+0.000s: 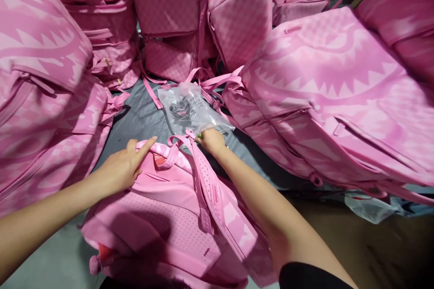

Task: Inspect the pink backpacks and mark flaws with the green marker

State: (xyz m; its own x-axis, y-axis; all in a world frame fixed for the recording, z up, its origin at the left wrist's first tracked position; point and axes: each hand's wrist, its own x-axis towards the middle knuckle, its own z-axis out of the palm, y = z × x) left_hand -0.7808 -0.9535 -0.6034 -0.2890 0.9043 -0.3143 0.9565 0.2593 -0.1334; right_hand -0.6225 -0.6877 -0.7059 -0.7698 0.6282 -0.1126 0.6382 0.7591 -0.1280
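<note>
A pink backpack [169, 221] lies back-side up on the grey table [142, 115] in front of me, shoulder straps on top. My left hand [124, 167] rests on its top edge, fingers laid along the pink handle strap. My right hand [210, 140] is closed at the top of the right shoulder strap [210, 185], with something small and green between its fingers. A clear plastic bag [191, 108] with a dark item inside lies just beyond my right hand, its near edge touching it.
Several pink backpacks with a shark-mouth print are piled all round: a stack on the left [40, 76], a large one on the right [332, 95], more standing at the back [203, 18]. Crumpled clear plastic [369, 205] lies under the right pile.
</note>
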